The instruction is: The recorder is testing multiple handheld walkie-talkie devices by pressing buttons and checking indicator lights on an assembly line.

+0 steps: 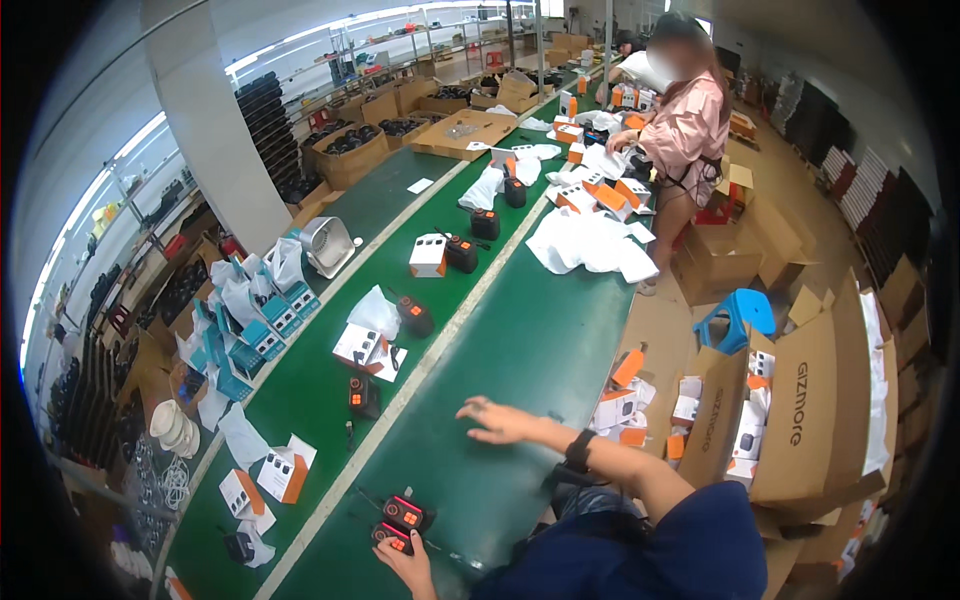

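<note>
Black device (393, 540) with orange lights gripped by left hand (405, 562); right hand (497, 420) open, flat over green belt (520, 350).

blue stool (738, 316) beside cardboard cartons (800, 420)

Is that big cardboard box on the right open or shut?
Open. The box has its flaps spread, and small white-and-orange cartons show inside.

Single head-worn fisheye view, high and looking down and forward along the green conveyor table (520, 330), own hands close at the lower edge, a second worker far at the table's upper end, straight edges bowing toward the dark rim
</note>
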### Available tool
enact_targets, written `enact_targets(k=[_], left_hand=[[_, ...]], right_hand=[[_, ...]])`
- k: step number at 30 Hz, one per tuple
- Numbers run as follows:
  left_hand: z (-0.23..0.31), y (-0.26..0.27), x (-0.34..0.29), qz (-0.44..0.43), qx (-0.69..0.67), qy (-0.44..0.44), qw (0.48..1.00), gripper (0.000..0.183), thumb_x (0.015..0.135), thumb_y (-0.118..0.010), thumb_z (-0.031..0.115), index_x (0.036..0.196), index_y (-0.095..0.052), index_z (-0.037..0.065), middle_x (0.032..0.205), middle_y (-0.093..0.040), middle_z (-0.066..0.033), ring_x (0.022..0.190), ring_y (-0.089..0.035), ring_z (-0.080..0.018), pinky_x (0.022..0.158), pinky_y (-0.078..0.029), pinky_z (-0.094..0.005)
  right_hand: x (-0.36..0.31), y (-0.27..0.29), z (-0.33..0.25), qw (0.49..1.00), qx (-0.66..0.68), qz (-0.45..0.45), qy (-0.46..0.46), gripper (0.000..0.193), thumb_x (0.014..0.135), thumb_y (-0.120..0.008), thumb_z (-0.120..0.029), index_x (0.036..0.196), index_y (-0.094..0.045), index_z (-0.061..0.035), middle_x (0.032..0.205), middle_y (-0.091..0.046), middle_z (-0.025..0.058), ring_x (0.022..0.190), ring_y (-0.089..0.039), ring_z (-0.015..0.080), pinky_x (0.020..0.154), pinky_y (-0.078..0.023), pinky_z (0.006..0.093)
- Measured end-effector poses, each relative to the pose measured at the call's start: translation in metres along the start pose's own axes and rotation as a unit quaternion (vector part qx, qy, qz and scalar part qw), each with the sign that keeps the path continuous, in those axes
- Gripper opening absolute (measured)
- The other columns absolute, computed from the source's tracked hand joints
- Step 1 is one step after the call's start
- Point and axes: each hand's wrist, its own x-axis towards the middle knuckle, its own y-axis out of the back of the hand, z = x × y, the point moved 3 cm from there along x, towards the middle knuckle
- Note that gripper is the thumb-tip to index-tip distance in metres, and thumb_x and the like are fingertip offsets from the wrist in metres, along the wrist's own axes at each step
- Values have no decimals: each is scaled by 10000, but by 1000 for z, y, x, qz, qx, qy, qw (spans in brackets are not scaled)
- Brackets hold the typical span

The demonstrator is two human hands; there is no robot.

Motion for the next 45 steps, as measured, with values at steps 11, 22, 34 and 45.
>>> enact_targets(k=[11,22,34,45], left_hand=[[86,45,35,153,321,52,933,447,815,-608,518,883,-598,77,832,-612,-209,812,-571,-424,762,-438,-527],[339,-295,94,-103,125,83,983,642,801,-699,387,1144,-504,-119,1147,-537,-320,1072,-500,-450,926,-398,-489],[307,-474,58,-118,476,165,856,1327,558,-430,908,1441,-172,-49,1284,-301,-474,1069,-386,-633,812,-390,-673],[342,-555,146,-69,434,272,856,1361,496,-430,904,1415,-219,-78,1247,-345,-480,1010,-400,-677,781,-390,-690]], right_hand=[[-14,228,157,964,-151,159,-150,382,885,-557,-320,1227,-492,-163,1289,-438,216,1113,-515,394,856,-463,500],[130,512,505,865,-355,160,-315,334,782,-585,-243,1087,-576,-106,1018,-603,149,1022,-593,324,817,-445,539],[111,705,786,778,-399,190,-446,374,756,-606,-171,1119,-592,-84,1121,-563,138,1108,-525,326,906,-420,475],[104,764,914,756,-356,138,-532,594,732,-619,-204,1307,-473,-234,1327,-421,218,1269,-395,391,1010,-367,511]])
